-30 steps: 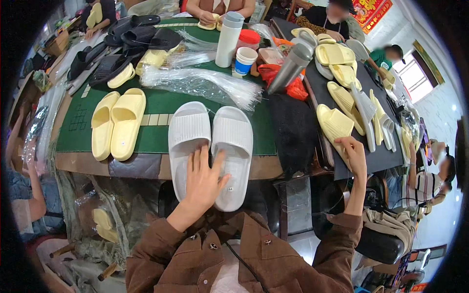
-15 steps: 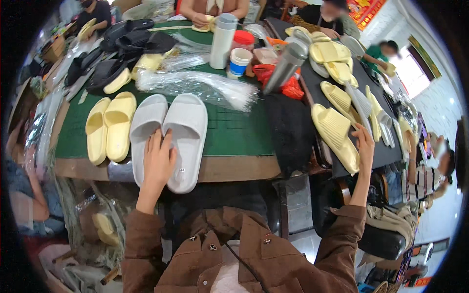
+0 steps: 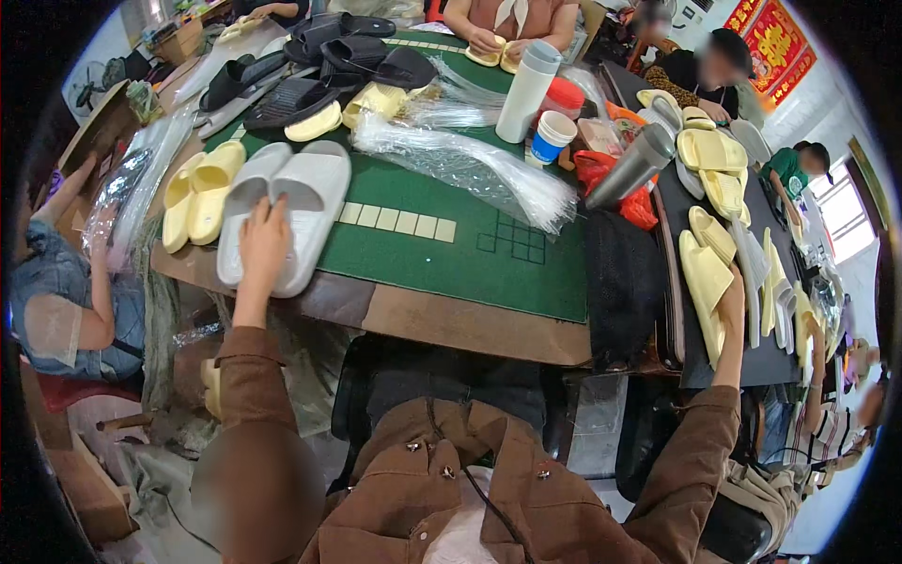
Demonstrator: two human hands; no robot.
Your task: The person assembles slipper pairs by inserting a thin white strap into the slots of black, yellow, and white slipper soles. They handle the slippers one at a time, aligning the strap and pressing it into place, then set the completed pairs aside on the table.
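Note:
My left hand [image 3: 264,242] is on a pair of grey slippers [image 3: 319,211], its fingertips at the inner edges of the two straps and its fingers closed on them. Close to their left side stands a pair of pale yellow slippers [image 3: 199,197]. At the right, my right hand [image 3: 731,315] grips the side of a yellow slipper [image 3: 703,282] on the dark table, its fingertips partly hidden by the strap. A smaller-looking yellow slipper [image 3: 711,232] lies just beyond it, and grey slippers [image 3: 750,273] stand to its right.
Black slippers [image 3: 352,61] are piled at the back left of the green mat [image 3: 413,273]. Clear plastic bags [image 3: 460,169] lie mid-table. A white bottle [image 3: 528,94], a paper cup [image 3: 552,138] and a steel flask [image 3: 634,167] stand behind. Several people work around the tables.
The grey pair has slid left with my left hand, uncovering a row of pale squares on the mat. My right hand has closed on the yellow slipper's side. The view has turned.

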